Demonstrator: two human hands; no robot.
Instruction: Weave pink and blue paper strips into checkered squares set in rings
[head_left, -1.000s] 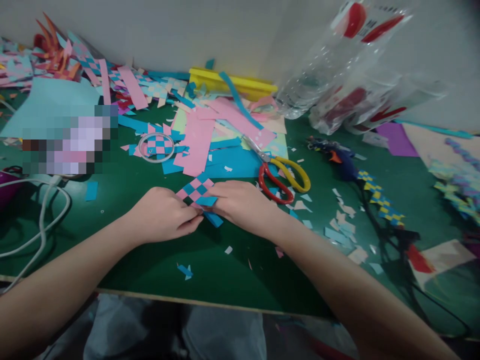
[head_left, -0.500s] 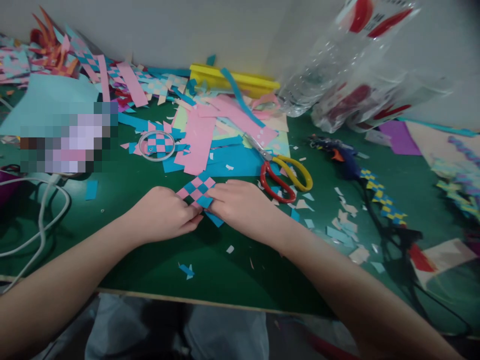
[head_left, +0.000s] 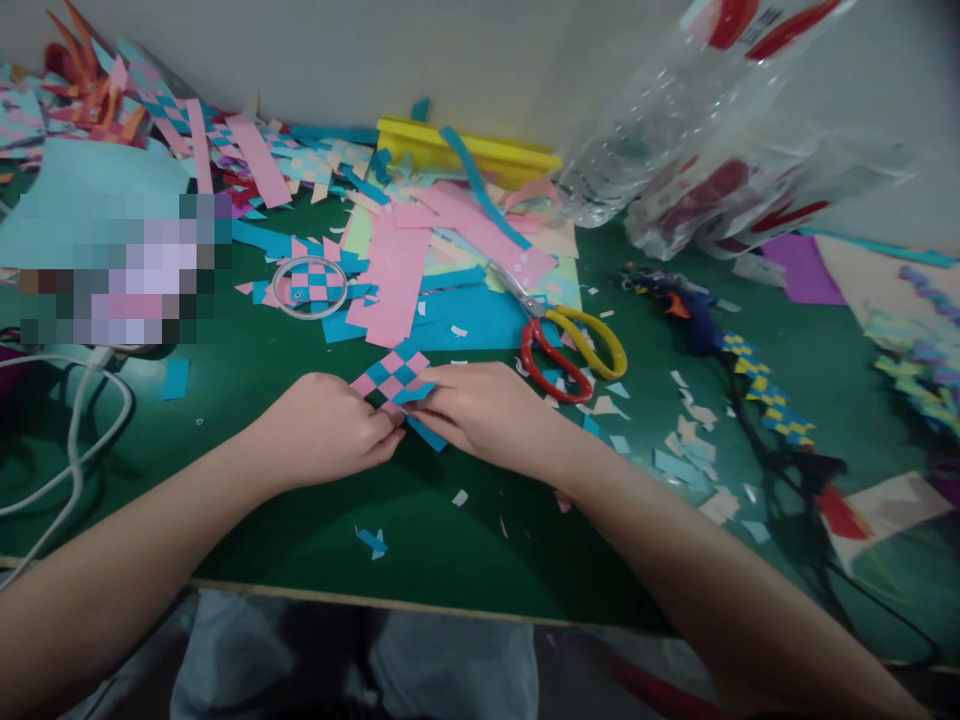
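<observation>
A small woven paper piece (head_left: 390,373) in pink and blue checks is held between my hands over the green table. My left hand (head_left: 334,430) grips its left lower side with curled fingers. At the piece's right edge, my right hand (head_left: 476,405) pinches a blue strip end between thumb and forefinger. Another blue strip points down below the piece. Scissors (head_left: 559,345) with one red and one yellow handle lie just beyond my right hand. A roll of clear tape (head_left: 310,288) rests on another checked woven piece, past my left hand.
Pink and blue paper strips (head_left: 397,270) spread across the back middle, before a yellow plastic holder (head_left: 465,153). Plastic cups and bags (head_left: 697,170) lean at the back right. Paper scraps (head_left: 690,450) litter the right side. A white cable (head_left: 82,440) curls on the left.
My right fingers have lifted and bent the blue strip end at the piece's right edge. My left hand keeps its place. The view has shifted slightly.
</observation>
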